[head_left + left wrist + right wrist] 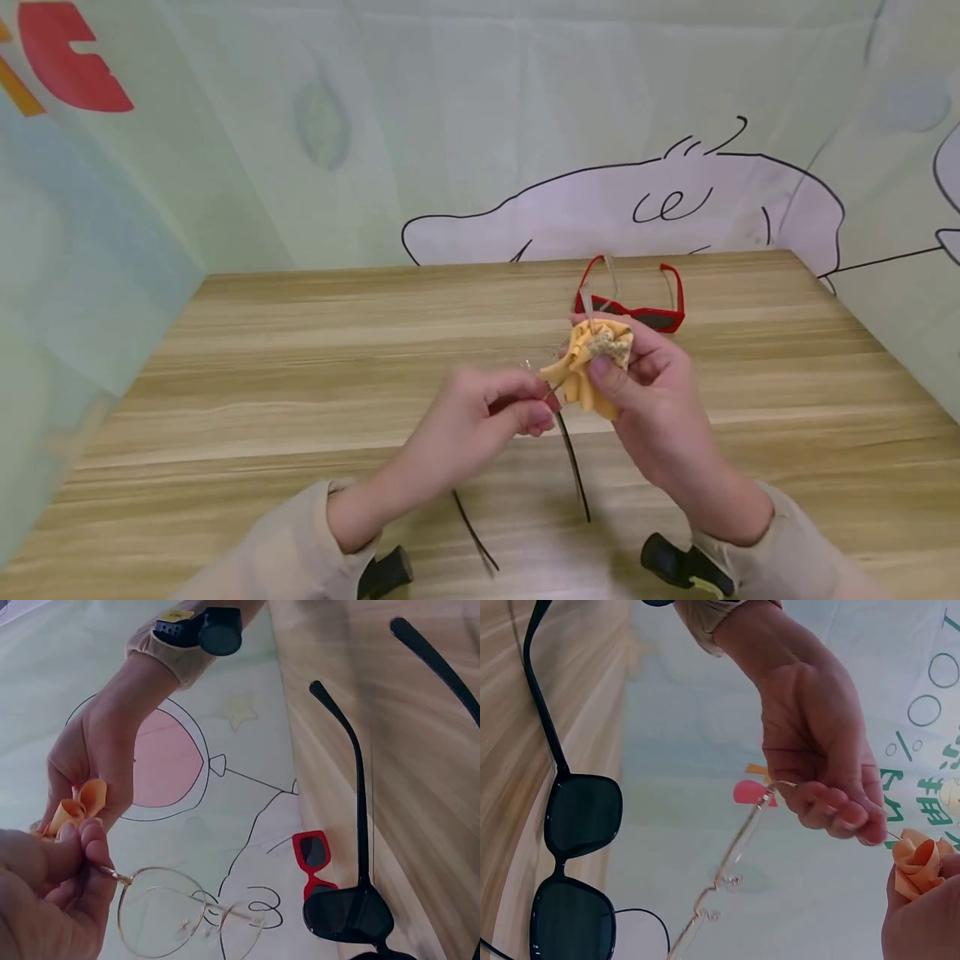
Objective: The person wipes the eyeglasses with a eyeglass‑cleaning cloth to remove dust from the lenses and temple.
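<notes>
My left hand (480, 417) pinches a thin gold wire-rimmed pair of eyeglasses (122, 878) near one hinge, fingers and thumb together. In the right wrist view, the temple runs out from the left fingers toward a cloth, and the rims (733, 851) hang below the hand. My right hand (663, 404) holds that crumpled orange cloth (581, 392), which has a speckled patch near the thumb, between thumb and fingers. Folds of the cloth cover the temple's far part. Both hands are raised above the wooden table.
Black sunglasses (349, 915) lie on the table (300, 358) beneath the hands, their temples (573, 467) pointing toward me. Behind the right hand, red sunglasses (678, 308) rest near the table's back edge. A printed backdrop (450, 108) stands around the table.
</notes>
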Demonstrator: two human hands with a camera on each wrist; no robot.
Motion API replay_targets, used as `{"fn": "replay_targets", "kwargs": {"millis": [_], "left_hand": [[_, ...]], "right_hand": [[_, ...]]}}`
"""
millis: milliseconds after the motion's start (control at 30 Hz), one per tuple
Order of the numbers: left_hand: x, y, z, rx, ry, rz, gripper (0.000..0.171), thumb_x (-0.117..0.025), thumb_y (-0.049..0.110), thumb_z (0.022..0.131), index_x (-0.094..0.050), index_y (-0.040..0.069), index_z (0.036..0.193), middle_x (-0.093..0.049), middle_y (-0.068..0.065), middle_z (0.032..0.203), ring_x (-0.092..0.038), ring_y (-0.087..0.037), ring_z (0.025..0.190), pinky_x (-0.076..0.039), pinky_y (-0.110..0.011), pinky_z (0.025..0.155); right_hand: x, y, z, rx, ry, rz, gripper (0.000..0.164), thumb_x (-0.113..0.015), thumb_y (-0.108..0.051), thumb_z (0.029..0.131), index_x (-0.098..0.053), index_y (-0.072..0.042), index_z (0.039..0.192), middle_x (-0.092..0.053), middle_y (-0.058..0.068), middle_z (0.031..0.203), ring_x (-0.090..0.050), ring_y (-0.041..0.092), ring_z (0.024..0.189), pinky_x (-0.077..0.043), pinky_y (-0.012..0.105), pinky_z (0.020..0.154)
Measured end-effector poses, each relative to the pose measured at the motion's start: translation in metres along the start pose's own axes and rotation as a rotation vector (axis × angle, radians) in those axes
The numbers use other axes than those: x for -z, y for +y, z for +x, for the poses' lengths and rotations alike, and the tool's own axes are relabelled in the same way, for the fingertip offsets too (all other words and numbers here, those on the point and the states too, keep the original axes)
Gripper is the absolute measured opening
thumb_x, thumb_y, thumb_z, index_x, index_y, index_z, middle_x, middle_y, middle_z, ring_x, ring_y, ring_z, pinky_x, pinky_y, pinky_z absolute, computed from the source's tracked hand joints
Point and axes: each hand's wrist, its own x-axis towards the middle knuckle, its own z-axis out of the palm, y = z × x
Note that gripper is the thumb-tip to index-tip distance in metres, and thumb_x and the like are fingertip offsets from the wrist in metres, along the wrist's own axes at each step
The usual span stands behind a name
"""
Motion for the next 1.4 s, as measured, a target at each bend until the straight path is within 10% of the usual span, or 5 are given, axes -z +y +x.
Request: {"fn": "replay_targets", "kwargs": {"millis": [233,867,1133,1400], "left_hand": [[0.004,0.000,-0.005,-0.112,-0.051,0.178,0.006,-0.064,-0.007,0.083,-0.068,-0.004,0.086,-0.068,-0.009,0.080,-0.064,-0.006,0.071,-0.052,-0.020,0.063],[0.008,-0.004,0.007,-0.802,0.029,0.908,0.016,-0.061,-0.010,0.081,-0.064,0.006,0.082,-0.060,0.002,0.072,-0.055,-0.008,0.063,-0.046,-0.014,0.058],[-0.009,-0.016,0.036,-1.105,-0.216,1.282,0.024,-0.049,-0.004,0.087,-0.053,0.016,0.075,-0.047,0.008,0.066,-0.042,-0.005,0.060,-0.034,-0.015,0.052],[-0.035,-0.033,0.050,-1.069,-0.553,1.411,0.031,-0.047,-0.003,0.088,-0.059,0.025,0.079,-0.055,0.012,0.073,-0.049,-0.004,0.067,-0.040,-0.016,0.057]], "right_hand": [[0.009,-0.007,0.001,0.002,-0.062,0.021,0.027,-0.049,0.008,0.092,-0.057,0.005,0.118,-0.063,0.009,0.103,-0.061,0.015,0.088,-0.050,0.024,0.075],[0.030,-0.032,-0.005,0.169,-0.158,0.277,0.030,-0.041,0.013,0.093,-0.046,0.016,0.122,-0.057,0.021,0.112,-0.059,0.029,0.102,-0.049,0.032,0.086],[0.041,-0.045,-0.008,0.204,-0.184,0.263,0.033,-0.035,0.015,0.093,-0.040,0.020,0.125,-0.056,0.026,0.108,-0.057,0.031,0.102,-0.049,0.032,0.084],[0.048,-0.047,-0.010,0.211,-0.234,0.225,0.034,-0.032,0.018,0.092,-0.038,0.021,0.126,-0.056,0.028,0.110,-0.054,0.032,0.105,-0.048,0.032,0.087]]}}
